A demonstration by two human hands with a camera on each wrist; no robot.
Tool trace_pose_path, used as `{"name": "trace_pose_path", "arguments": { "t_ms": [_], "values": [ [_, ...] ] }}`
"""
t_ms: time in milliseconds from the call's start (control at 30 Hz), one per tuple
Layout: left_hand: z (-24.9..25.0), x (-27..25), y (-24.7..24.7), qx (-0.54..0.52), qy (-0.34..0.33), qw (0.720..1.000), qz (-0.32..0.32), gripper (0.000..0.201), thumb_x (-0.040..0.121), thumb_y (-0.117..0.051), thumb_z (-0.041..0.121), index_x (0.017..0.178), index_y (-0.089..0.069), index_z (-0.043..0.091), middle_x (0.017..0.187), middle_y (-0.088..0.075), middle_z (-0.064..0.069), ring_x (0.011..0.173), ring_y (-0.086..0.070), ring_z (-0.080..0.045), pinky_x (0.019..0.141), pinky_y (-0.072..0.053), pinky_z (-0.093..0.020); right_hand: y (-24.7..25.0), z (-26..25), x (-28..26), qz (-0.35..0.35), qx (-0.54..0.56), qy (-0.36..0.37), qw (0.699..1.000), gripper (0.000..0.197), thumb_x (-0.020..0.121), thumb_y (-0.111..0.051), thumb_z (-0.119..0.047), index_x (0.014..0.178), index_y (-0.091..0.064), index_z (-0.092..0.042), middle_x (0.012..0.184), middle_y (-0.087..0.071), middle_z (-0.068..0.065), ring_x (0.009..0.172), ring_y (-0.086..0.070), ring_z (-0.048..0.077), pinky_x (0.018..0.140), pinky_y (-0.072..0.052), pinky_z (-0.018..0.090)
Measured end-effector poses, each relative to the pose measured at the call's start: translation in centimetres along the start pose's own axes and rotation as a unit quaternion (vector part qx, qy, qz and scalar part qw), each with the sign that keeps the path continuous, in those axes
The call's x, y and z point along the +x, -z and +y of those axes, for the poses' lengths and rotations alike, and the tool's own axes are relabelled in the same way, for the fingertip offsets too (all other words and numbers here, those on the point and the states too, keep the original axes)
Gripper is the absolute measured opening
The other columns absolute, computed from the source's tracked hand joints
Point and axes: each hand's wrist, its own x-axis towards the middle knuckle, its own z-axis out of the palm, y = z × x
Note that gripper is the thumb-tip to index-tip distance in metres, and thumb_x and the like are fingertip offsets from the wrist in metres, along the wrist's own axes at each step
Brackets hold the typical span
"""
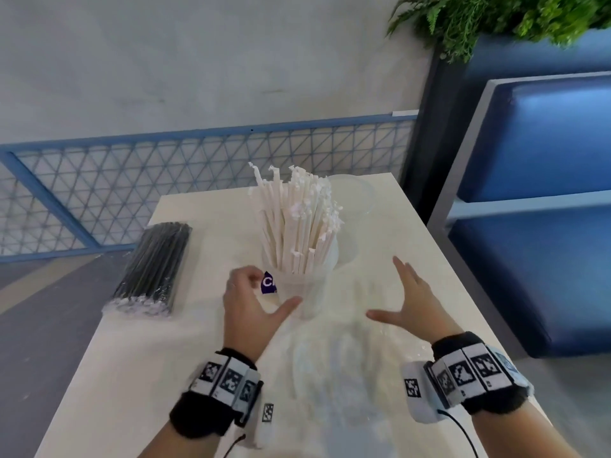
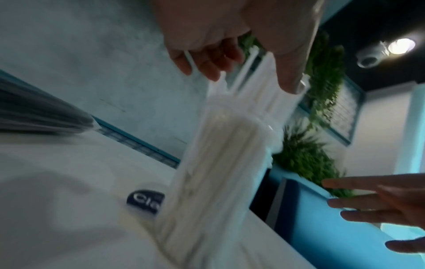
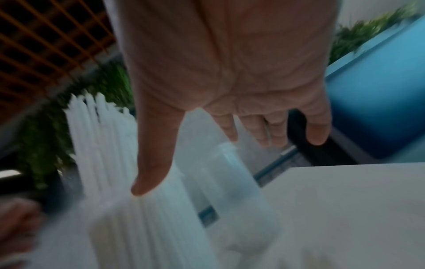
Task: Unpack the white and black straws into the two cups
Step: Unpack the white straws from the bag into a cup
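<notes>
Left hand (image 1: 246, 304): raised, thumb spread, fingers (image 1: 243, 276) loosely curled, holding nothing. Right hand (image 1: 411, 300): raised, palm inward, fingers (image 1: 401, 269) straight, thumb spread. Both wrists: banded with black-and-white marker tags.

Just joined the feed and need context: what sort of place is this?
Probably a cafe or restaurant seating area: blue padded booth bench, pale rectangular table, hanging green fern plants.
</notes>
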Motion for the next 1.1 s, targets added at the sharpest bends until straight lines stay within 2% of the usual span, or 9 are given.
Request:
{"name": "trace_pose_path", "arguments": {
  "t_ms": [200, 333, 467, 567, 700, 767, 867, 1000, 1100],
  "values": [
    [-1.6, 8.7, 2.2, -0.065, 0.076, 0.968, -0.232, 0.131, 0.054, -0.087, 0.023, 0.147, 0.005, 0.017, 0.153, -0.015, 0.003, 0.137, -0.023, -0.010, 0.109, -0.024, -0.027, -0.1, -8.3, 3.1, 0.037, 0.150, 0.176, 0.972, 0.125, 0.061, -0.083, -0.039, 0.148, 0.005, -0.025, 0.158, -0.005, -0.010, 0.143, -0.011, 0.006, 0.111, -0.014, 0.020],
    [-1.8, 12.6, 1.4, -0.037, 0.047, 0.936, -0.348, 0.125, 0.057, -0.088, 0.018, 0.146, -0.001, 0.016, 0.145, -0.026, 0.007, 0.133, -0.027, -0.008, 0.102, -0.026, -0.017, -2.1, -11.2, 6.2, 0.051, 0.236, 0.222, 0.945, 0.137, 0.046, -0.088, -0.049, 0.147, 0.003, -0.031, 0.155, -0.020, -0.004, 0.143, -0.021, 0.011, 0.114, -0.029, 0.045],
    [-1.8, 13.6, 0.1, -0.072, 0.088, 0.911, -0.396, 0.129, 0.046, -0.086, 0.031, 0.145, -0.005, 0.018, 0.140, -0.030, 0.007, 0.132, -0.029, -0.010, 0.104, -0.029, -0.022, -3.4, -12.2, 7.1, 0.079, 0.271, 0.221, 0.934, 0.141, 0.042, -0.090, -0.043, 0.147, 0.004, -0.033, 0.151, -0.026, 0.001, 0.140, -0.028, 0.012, 0.113, -0.032, 0.044],
    [-2.0, 13.1, -0.7, -0.057, 0.066, 0.909, -0.408, 0.128, 0.041, -0.086, 0.033, 0.144, -0.011, 0.018, 0.137, -0.038, 0.005, 0.127, -0.039, -0.012, 0.096, -0.042, -0.021, -4.2, -12.4, 7.5, 0.099, 0.273, 0.222, 0.931, 0.138, 0.041, -0.092, -0.035, 0.148, -0.006, -0.022, 0.146, -0.033, 0.005, 0.136, -0.035, 0.016, 0.108, -0.038, 0.045],
    [-1.8, 12.6, -1.8, -0.020, 0.002, 0.930, -0.366, 0.112, 0.031, -0.084, 0.053, 0.129, -0.039, 0.023, 0.126, -0.051, -0.002, 0.121, -0.050, -0.021, 0.104, -0.038, -0.054, -4.5, -13.1, 6.8, 0.115, 0.296, 0.222, 0.922, 0.111, 0.053, -0.087, -0.027, 0.140, -0.018, -0.031, 0.140, -0.035, -0.003, 0.129, -0.038, 0.005, 0.107, -0.037, 0.022],
    [-1.2, 12.5, -2.1, -0.027, -0.001, 0.943, -0.332, 0.103, 0.037, -0.085, 0.044, 0.125, -0.033, 0.035, 0.123, -0.048, 0.002, 0.118, -0.049, -0.019, 0.105, -0.040, -0.043, -4.3, -13.6, 6.4, 0.127, 0.320, 0.215, 0.914, 0.092, 0.061, -0.083, -0.018, 0.134, -0.029, -0.030, 0.137, -0.038, 0.001, 0.123, -0.043, 0.008, 0.104, -0.038, 0.020],
    [-0.3, 12.7, -2.1, -0.083, 0.022, 0.952, -0.293, 0.107, 0.053, -0.089, 0.015, 0.136, -0.022, 0.018, 0.113, -0.047, 0.017, 0.105, -0.051, -0.004, 0.085, -0.042, -0.002, -3.9, -14.0, 6.3, 0.156, 0.346, 0.214, 0.900, 0.055, 0.064, -0.076, -0.025, 0.106, -0.044, -0.042, 0.127, -0.048, 0.010, 0.113, -0.052, 0.013, 0.101, -0.043, 0.033],
    [0.7, 13.0, -1.3, -0.121, 0.011, 0.954, -0.274, 0.102, 0.056, -0.088, 0.012, 0.136, -0.026, 0.015, 0.114, -0.052, 0.015, 0.105, -0.054, 0.001, 0.086, -0.046, -0.011, -3.1, -14.4, 6.5, 0.162, 0.368, 0.226, 0.888, 0.048, 0.067, -0.072, -0.025, 0.101, -0.045, -0.043, 0.125, -0.051, 0.011, 0.109, -0.053, 0.002, 0.096, -0.043, 0.026],
    [1.7, 13.5, -0.6, -0.145, -0.008, 0.951, -0.272, 0.100, 0.057, -0.087, 0.018, 0.136, -0.027, 0.014, 0.116, -0.054, 0.013, 0.107, -0.053, 0.003, 0.092, -0.047, -0.017, -2.2, -14.9, 6.6, 0.164, 0.388, 0.245, 0.874, 0.053, 0.068, -0.073, -0.026, 0.113, -0.046, -0.036, 0.126, -0.052, 0.012, 0.115, -0.054, 0.014, 0.101, -0.044, 0.035]
  ]
}}
